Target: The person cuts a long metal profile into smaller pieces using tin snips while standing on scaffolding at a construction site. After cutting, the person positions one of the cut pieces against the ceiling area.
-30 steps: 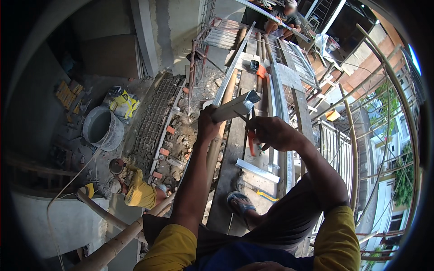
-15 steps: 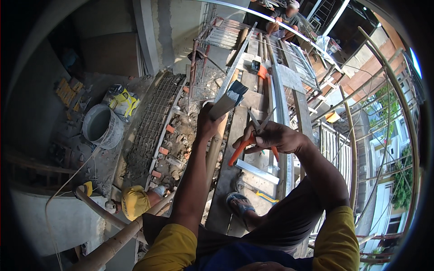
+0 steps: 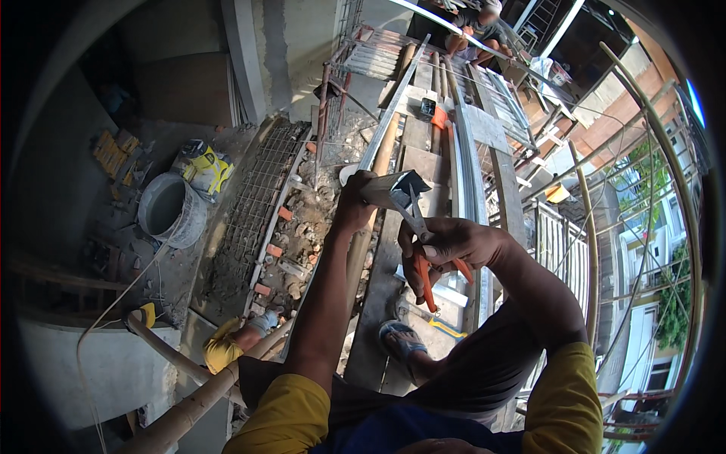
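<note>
Wooden planks run beneath the metal channel. Closed around its left end and hiding it, the left hand leaves the rest projecting rightward. Right of the channel, the right hand grips orange-handled snips, blades at the channel's open end, contact unclear. Beyond the channel crouches a person, cut off above.

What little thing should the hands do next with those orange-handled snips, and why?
Perhaps the right hand should guide the orange-handled snips onto the edge of the metal channel: their blades are spread close to its end, and the left hand is gripping the channel.
</note>
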`<state>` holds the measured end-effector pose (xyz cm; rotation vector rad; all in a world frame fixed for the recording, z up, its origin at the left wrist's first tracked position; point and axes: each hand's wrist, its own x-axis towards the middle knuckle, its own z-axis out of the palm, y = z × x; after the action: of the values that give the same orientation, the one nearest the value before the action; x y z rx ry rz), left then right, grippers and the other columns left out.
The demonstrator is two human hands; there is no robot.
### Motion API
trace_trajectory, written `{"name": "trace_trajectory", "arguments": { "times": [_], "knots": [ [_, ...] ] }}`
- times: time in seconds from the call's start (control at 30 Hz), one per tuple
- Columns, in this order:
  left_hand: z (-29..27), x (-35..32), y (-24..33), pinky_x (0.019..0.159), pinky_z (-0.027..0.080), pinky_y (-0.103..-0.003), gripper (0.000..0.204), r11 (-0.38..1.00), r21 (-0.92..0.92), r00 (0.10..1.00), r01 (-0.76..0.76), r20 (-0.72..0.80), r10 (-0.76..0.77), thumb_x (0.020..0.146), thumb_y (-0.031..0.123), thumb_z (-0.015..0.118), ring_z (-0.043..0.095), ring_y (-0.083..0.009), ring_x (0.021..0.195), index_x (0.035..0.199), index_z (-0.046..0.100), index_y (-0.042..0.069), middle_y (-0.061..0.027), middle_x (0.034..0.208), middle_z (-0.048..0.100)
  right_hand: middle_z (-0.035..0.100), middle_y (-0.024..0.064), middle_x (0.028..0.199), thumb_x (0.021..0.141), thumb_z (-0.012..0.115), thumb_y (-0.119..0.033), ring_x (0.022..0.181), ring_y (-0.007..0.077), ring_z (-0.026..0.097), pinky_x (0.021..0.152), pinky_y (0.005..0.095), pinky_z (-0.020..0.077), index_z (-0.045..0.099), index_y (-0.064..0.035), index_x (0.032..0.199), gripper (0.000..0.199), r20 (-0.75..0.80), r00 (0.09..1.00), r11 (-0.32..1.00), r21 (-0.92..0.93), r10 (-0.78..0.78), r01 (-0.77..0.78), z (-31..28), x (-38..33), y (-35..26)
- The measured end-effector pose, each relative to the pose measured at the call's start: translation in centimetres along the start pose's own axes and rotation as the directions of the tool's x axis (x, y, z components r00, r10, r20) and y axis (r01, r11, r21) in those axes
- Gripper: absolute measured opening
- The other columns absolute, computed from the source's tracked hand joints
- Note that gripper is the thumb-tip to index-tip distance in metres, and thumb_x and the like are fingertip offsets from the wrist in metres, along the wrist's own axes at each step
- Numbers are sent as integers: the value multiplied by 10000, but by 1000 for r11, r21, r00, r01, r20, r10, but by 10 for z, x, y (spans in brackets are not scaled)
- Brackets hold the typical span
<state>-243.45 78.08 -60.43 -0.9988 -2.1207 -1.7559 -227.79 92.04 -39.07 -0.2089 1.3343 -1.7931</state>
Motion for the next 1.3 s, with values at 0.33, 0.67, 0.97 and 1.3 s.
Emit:
{"name": "trace_trajectory", "arguments": {
  "times": [0.33,0.67,0.97,1.3],
  "knots": [
    [0,2,10,847,475,-386,320,1000,15,1000,-16,24,15,705,24,689,588,-335,967,1000,565,35,-137,977,601,592,110,812,930,624,-279,743,211,632,674,343,531,491,-27,1012,296,-11,1000,1000,-19,-9,9,-3,4,4],
    [-4,-1,11,774,500,-351,214,998,-27,998,-56,23,57,761,8,653,638,-292,879,963,581,19,-143,922,633,519,-6,701,912,653,-135,668,75,497,628,279,438,487,-25,882,202,-231,972,870,-488,-46,-75,9,4,-8],
    [-1,-9,2,747,507,-403,187,983,164,976,88,-212,-52,776,12,641,635,-360,852,953,587,32,-169,905,638,527,196,718,898,612,-63,638,357,503,598,411,418,493,21,952,156,-383,707,394,-905,-594,-159,-11,11,11],
    [19,-8,14,782,504,-441,241,914,269,908,305,-372,-194,764,81,680,626,-391,893,988,608,29,-186,933,638,582,247,716,882,523,8,708,439,611,617,488,469,460,15,966,105,-380,512,143,-885,-770,-443,-12,13,-7]
  ]
}}
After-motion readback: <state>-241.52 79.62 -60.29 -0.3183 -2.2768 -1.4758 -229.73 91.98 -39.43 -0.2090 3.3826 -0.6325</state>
